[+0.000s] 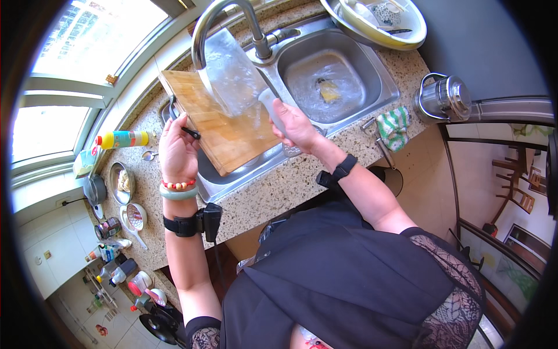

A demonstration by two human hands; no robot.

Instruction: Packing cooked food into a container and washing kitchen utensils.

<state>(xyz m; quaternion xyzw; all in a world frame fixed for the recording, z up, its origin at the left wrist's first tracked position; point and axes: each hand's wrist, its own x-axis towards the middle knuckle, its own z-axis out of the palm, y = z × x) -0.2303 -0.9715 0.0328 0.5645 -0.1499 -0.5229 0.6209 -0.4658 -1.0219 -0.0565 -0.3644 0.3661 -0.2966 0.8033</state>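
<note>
My right hand (296,124) grips the pale grey handle of a cleaver (235,76). Its broad, wet blade is raised at the mouth of the curved steel faucet (205,32), above a wooden cutting board (244,144). The board lies across the left sink basin (213,174) and covers most of it. At the board's left edge, my left hand (178,146) pinches a small black-handled utensil (190,132); its far end curves up past the fingertips, and its exact kind is unclear.
Water and a yellow piece (329,91) lie in the right basin (370,83). A colander (414,32) stands behind it. Along the right are a striped cloth (392,128) and steel canister (444,98). Leftward lie a yellow bottle (124,139), spoon (149,155) and metal bowl (115,179).
</note>
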